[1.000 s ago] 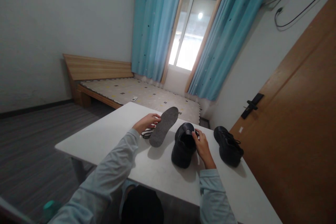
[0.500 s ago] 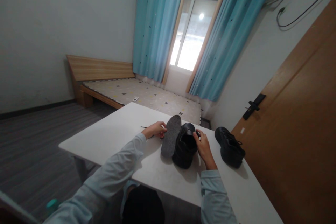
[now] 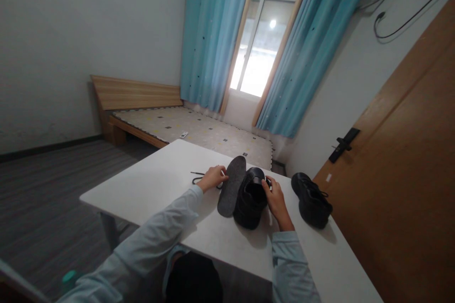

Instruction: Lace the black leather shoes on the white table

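A grey insole (image 3: 232, 189) lies just left of a black shoe (image 3: 249, 206) on the white table. My left hand (image 3: 213, 177) is at the insole's left edge, its thumb and fingertips close together; whether they pinch the edge is too small to tell. Under and beside that hand a black lace (image 3: 196, 180) shows on the table. My right hand (image 3: 275, 196) grips the black shoe by the right side of its opening, fingers partly hidden behind the rim. Further right stands a second black shoe (image 3: 313, 201) with laces, untouched.
The white table (image 3: 142, 189) reaches toward a bed (image 3: 199, 128) with a patterned mattress, on which a small white object (image 3: 184, 134) lies. A wooden door (image 3: 401, 151) with a black handle is at the right. Blue curtains (image 3: 213, 33) hang beside the window.
My left hand has shifted slightly right and up along the insole's edge, uncovering more of the black lace. My right hand and both shoes are nearly unchanged.
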Motion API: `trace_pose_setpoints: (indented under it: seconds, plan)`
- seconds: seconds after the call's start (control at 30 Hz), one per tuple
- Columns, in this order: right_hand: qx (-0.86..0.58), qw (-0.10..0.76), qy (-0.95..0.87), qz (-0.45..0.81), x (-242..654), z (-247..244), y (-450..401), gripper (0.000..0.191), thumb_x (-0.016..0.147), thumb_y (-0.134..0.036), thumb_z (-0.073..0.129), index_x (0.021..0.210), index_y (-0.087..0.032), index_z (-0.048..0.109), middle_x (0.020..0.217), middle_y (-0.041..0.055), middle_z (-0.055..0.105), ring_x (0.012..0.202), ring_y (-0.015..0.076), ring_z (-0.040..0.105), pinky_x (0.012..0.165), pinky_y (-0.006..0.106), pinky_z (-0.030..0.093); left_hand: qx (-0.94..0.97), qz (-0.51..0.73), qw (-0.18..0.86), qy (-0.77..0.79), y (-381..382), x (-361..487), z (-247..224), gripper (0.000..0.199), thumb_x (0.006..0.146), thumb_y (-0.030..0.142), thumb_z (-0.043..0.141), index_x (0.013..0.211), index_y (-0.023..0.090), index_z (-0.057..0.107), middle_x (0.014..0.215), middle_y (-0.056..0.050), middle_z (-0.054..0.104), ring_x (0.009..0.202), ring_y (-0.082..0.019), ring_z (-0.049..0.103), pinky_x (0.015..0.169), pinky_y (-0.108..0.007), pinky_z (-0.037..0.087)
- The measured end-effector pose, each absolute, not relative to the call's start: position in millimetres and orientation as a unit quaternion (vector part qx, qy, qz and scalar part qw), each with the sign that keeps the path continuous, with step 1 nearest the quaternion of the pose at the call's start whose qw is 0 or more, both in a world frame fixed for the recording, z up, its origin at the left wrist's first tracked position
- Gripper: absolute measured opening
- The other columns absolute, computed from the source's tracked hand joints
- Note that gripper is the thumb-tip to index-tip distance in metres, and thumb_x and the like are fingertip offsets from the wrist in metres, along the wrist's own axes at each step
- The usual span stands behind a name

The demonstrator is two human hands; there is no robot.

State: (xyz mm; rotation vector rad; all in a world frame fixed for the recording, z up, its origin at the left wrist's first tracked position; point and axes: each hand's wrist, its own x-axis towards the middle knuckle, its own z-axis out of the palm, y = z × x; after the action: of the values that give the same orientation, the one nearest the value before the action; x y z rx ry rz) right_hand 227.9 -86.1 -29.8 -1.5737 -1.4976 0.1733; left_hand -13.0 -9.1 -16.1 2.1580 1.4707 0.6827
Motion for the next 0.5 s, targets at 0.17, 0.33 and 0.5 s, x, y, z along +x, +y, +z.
trace_pose_setpoints:
  seconds: [0.17, 0.33, 0.5]
  plan:
    - [-0.637, 0.474, -0.604, 0.071, 227.6, -30.2, -86.7, 0.049, 0.082, -0.054, 0.046, 0.112, -0.018, 0.059, 0.100, 0.0114, 0.060, 0.091, 0.0261, 0.057, 0.087, 0.041, 0.042, 0.758, 0.304, 0.282, 0.504, -7.4, -13.9, -14.4, 0.016, 0.075, 0.027, 0.060, 0.084, 0.014, 0.065, 0.075, -0.006, 0.068, 0.072, -0.018, 0.063, 0.067, -0.025, 0.043]
    - [-0.632, 0.487, -0.598, 0.076, 226.8, -28.4, -87.5, 0.048, 0.081, -0.052, 0.048, 0.111, -0.016, 0.060, 0.102, 0.0130, 0.058, 0.093, 0.0270, 0.056, 0.087, 0.042, 0.043, 0.637, 0.402, 0.510, 0.414, -5.7, -17.8, -12.2, 0.026, 0.071, 0.035, 0.066, 0.083, 0.013, 0.059, 0.065, 0.000, 0.059, 0.056, -0.010, 0.056, 0.052, -0.020, 0.039]
    - [-0.586, 0.536, -0.603, 0.083, 220.0, -17.7, -93.1, 0.042, 0.081, -0.049, 0.050, 0.106, -0.017, 0.062, 0.106, 0.0122, 0.059, 0.100, 0.0261, 0.055, 0.090, 0.042, 0.041, 0.504, 0.439, 0.677, 0.308, -6.9, -16.1, -9.2, 0.035, 0.065, 0.034, 0.075, 0.086, 0.015, 0.054, 0.075, 0.000, 0.058, 0.060, -0.006, 0.055, 0.056, -0.017, 0.042]
